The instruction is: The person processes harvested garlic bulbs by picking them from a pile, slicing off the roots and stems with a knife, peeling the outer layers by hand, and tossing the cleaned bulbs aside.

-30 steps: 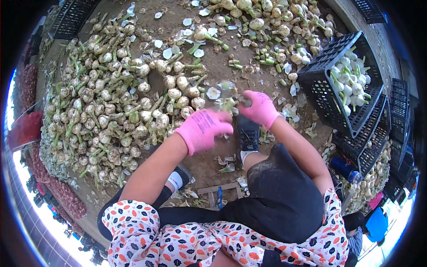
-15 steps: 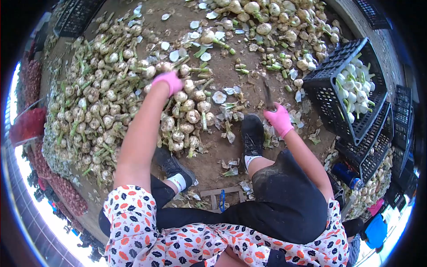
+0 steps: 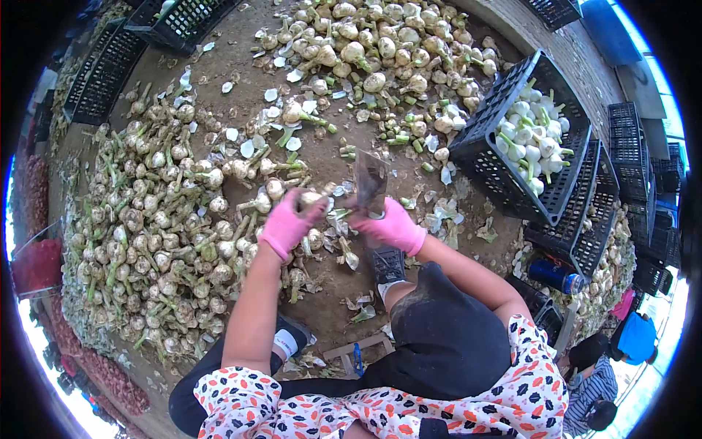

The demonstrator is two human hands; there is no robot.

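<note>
My left hand (image 3: 289, 225), in a pink glove, is closed around a garlic bulb (image 3: 310, 199) with its stem toward the right. My right hand (image 3: 395, 228), also gloved in pink, grips a knife (image 3: 371, 177). Its broad, somewhat blurred blade points away from me, and the handle is mostly hidden in the fist. Both hands are close together above the dirt floor. Beside my left hand spreads a large heap of untrimmed garlic (image 3: 157, 227) with stems on.
A black crate (image 3: 482, 150) of cleaned white garlic (image 3: 534, 135) stands tilted at the right. Another garlic pile (image 3: 395, 44) lies at the back, amid cut stems and peelings. More black crates (image 3: 106, 69) stand at the far left. A blue can (image 3: 550, 274) sits at lower right.
My left hand has come toward me and right, now with a garlic bulb. My right hand has moved left with the knife, whose flat side now shows. The camera view has shifted.
</note>
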